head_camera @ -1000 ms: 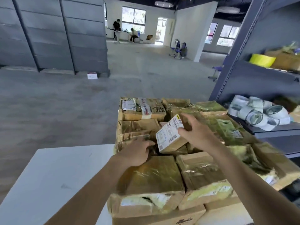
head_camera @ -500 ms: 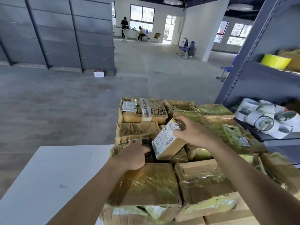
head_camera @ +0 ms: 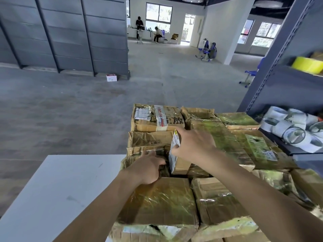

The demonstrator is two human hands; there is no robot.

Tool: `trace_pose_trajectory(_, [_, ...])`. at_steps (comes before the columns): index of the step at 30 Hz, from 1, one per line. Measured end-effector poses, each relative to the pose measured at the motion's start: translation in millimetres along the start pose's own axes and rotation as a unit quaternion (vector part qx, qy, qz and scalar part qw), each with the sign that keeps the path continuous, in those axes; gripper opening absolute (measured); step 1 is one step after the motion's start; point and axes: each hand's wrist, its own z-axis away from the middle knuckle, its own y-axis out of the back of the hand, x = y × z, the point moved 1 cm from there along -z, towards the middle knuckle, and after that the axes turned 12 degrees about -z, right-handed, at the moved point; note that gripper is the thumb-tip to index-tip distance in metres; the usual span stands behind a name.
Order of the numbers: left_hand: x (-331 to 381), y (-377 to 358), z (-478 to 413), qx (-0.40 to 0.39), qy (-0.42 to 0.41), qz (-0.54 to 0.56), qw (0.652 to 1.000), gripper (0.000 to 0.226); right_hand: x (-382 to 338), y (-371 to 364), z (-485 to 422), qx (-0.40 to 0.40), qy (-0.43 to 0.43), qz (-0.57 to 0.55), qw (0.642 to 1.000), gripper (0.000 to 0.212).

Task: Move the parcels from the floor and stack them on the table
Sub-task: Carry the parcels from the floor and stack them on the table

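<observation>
Big grey concrete floor (head_camera: 70,110) takes up most of the view, wide open out ahead and to the left. Right side is boxed in by a dark metal shelf rack (head_camera: 279,88) with tape rolls (head_camera: 288,131) on it, sitting right up against the pile. The white desk (head_camera: 52,189) runs along the lower left, with its bare top touching the left edge of the pile.

The pile of parcels (head_camera: 166,203) is brown cardboard under shiny wrap, packed edge to edge in rows, with a dark gap in the middle. The small parcel (head_camera: 180,165) stands tilted on its edge in that gap, white label face turned left, with neighbours tight on every side.

The right hand (head_camera: 194,145) comes in from the lower right, forearm stretched across the pile. Its fingers (head_camera: 181,131) hook over the small parcel's top corner, with the thumb on the label face, so it's a firm pinch. The left hand (head_camera: 146,169) reaches in palm down just left of it. Its fingers bend over a crumpled parcel's edge, almost touching the label, but I can't tell if they're actually gripping anything.
</observation>
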Motion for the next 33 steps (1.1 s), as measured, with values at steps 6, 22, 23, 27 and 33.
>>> trace_pose_trajectory(6, [-1, 0, -1, -0.027, -0.013, -0.004, 1.000, 0.069, 3, 1, -3, -0.012, -0.001, -0.029, 1.000, 0.069])
trace_pose_trajectory(22, [2, 4, -3, -0.034, -0.035, -0.048, 0.998, 0.067, 3, -48, -5, -0.012, 0.019, -0.034, 0.999, 0.061])
trace_pose_trajectory(23, [2, 4, -3, -0.029, -0.036, -0.049, 0.998, 0.065, 3, -52, -4, -0.022, 0.025, -0.023, 0.999, 0.060])
trace_pose_trajectory(27, [2, 3, -2, -0.030, -0.034, -0.048, 0.998, 0.064, 10, -54, -3, -0.128, 0.021, -0.002, 0.992, 0.073])
trace_pose_trajectory(33, [1, 5, 1, -0.026, -0.033, -0.047, 0.998, 0.060, 27, -31, -14, -0.230, 0.004, -0.069, 0.971, 0.060])
